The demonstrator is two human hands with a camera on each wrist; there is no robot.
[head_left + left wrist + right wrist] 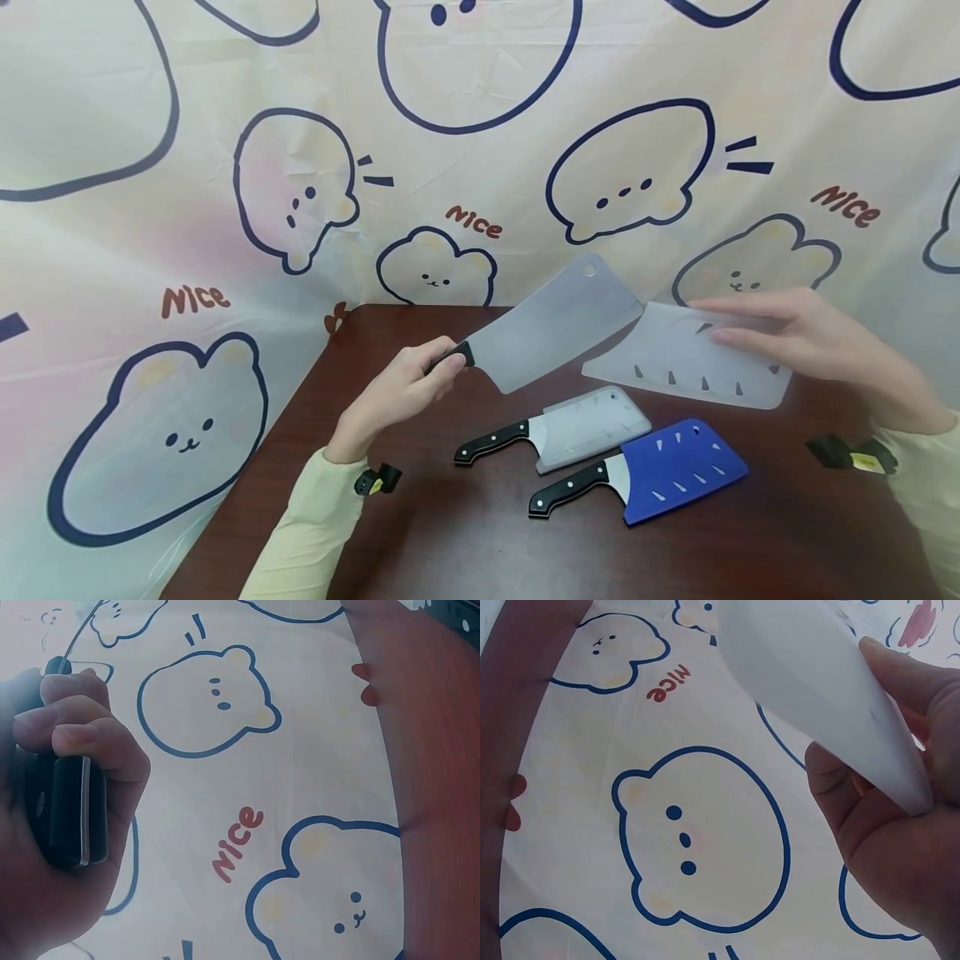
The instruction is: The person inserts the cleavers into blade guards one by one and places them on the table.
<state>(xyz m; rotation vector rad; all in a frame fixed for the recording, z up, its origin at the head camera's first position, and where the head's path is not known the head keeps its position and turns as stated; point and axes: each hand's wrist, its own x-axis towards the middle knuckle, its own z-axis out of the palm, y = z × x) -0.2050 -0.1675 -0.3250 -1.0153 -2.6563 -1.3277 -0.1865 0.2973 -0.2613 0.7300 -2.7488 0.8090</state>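
My left hand (408,379) grips the black handle (79,810) of a large cleaver (558,325), whose bare blade is tilted up to the right above the table. In my right hand (802,337) is a translucent white blade sheath (675,354) with small slots, pinched between thumb and fingers. The right wrist view shows the same white sheath (817,682) edge-on between them. The blade's far corner lies close to the sheath's left end in the head view; whether they touch I cannot tell.
On the dark brown table (435,533) lie two more cleavers with black handles. One cleaver's blade is in a white sheath (596,429), the other's in a blue sheath (682,471). A cartoon-printed cloth (420,183) hangs behind and along the left side.
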